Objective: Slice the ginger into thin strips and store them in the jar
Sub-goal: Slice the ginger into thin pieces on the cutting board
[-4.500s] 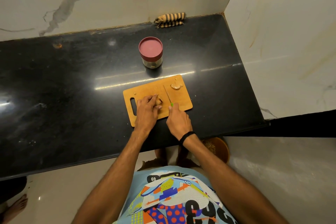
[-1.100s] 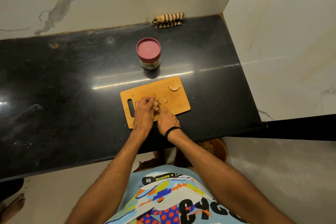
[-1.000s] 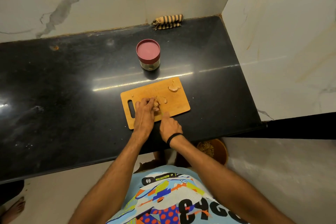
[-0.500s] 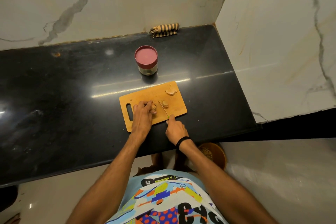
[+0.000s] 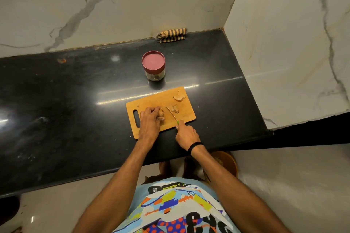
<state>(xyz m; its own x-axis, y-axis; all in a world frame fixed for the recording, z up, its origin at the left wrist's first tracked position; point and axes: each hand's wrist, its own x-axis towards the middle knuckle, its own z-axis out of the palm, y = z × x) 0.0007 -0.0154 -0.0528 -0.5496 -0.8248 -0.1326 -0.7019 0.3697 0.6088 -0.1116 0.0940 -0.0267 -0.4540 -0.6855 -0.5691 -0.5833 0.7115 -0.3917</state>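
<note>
Warm, rather dim light falls from overhead. A bright streak of glare crosses the glossy black countertop (image 5: 56,119) (a second flare at its left edge). The jar (image 5: 153,65) throws a short shadow forward. The wide lens bends the marble wall (image 5: 94,5).

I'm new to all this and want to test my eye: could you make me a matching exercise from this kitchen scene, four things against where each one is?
Things:
1 jar
2 striped cloth
3 knife
4 ginger chunk

Places:
A under the left hand on the cutting board
B in the right hand
C against the back wall
D on the counter beyond the board, red lid on

Pairs: 1-D, 2-C, 3-B, 4-A.
</note>
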